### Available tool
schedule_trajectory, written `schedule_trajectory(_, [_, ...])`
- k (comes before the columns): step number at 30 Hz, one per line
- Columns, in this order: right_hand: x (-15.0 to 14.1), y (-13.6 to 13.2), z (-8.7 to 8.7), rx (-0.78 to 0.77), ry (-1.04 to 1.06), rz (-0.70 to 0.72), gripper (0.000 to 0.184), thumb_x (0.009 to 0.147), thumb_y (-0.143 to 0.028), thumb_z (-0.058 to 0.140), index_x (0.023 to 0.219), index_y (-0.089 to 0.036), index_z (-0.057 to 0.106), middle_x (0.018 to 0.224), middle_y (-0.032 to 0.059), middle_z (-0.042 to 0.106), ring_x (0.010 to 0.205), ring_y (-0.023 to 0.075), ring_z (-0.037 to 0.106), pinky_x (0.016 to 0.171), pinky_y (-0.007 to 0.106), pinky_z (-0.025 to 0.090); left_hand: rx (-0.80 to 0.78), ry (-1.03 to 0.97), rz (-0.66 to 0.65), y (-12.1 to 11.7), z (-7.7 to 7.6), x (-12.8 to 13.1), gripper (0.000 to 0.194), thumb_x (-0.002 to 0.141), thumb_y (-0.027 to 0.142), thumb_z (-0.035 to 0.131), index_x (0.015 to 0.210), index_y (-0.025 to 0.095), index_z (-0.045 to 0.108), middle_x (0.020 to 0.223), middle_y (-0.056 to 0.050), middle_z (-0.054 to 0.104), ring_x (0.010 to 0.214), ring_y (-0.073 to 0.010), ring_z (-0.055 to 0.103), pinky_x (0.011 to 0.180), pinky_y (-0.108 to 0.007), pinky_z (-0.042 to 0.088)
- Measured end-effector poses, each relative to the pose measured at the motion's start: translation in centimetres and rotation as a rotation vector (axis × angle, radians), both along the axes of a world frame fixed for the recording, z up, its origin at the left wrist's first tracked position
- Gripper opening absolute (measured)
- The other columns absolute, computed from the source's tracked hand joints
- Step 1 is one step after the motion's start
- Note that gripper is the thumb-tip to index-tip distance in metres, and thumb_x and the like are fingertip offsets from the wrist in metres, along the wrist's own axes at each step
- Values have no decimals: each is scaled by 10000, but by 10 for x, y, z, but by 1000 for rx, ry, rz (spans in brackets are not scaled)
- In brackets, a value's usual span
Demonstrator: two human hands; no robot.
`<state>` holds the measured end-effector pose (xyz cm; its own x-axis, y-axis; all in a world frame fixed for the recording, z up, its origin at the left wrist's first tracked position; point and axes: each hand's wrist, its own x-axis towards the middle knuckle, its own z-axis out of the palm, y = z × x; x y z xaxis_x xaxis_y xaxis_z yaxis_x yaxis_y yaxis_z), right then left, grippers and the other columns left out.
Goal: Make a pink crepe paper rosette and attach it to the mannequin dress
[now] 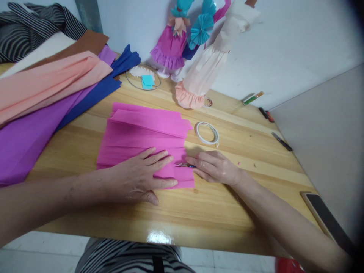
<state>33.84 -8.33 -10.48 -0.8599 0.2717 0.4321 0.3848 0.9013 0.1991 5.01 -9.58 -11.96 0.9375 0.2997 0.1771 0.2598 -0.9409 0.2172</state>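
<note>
A folded stack of pink crepe paper (142, 131) lies on the wooden table (227, 197). My left hand (142, 174) rests flat on its near right part, fingers spread and pressing it down. At the paper's right edge my right hand (214, 167) is closed around small metal scissors (184, 165), whose tips point left into the paper, just short of my left fingertips.
A roll of white tape (207, 132) lies just beyond my right hand. Sheets of peach (42, 85), purple (25, 140) and blue (113, 76) crepe paper cover the left. Paper-dressed dolls (196, 49) stand at the back. Pens (280, 141) and a phone (324, 218) lie at right.
</note>
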Motion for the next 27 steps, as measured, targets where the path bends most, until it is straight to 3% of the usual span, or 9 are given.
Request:
schedule_trajectory(3, [-3, -1, 1, -12, -16, 13, 252, 976, -215, 423, 1153, -128, 580, 789, 61, 663, 754, 164, 675, 650, 273, 564, 6, -5, -7, 0, -1, 0, 593, 846, 551, 574, 1381, 311, 490, 1503, -170, 398, 1384, -361, 357, 1106, -541, 260])
schedule_trajectory(13, [-17, 2, 2, -13, -27, 73, 278, 966, -141, 361, 1138, -109, 578, 670, 24, 580, 607, 148, 600, 529, 272, 510, 29, 36, 6, -1, -2, 0, 617, 845, 590, 537, 1394, 316, 466, 1511, -181, 380, 1411, -369, 315, 1106, -527, 262])
schedule_trajectory(27, [-19, 5, -2, -52, -4, 129, 302, 963, -119, 363, 1199, -79, 547, 685, 36, 576, 662, 177, 616, 554, 302, 526, 23, -4, 5, -1, -1, 1, 610, 828, 572, 579, 1365, 292, 510, 1493, -172, 417, 1390, -364, 355, 1113, -528, 258])
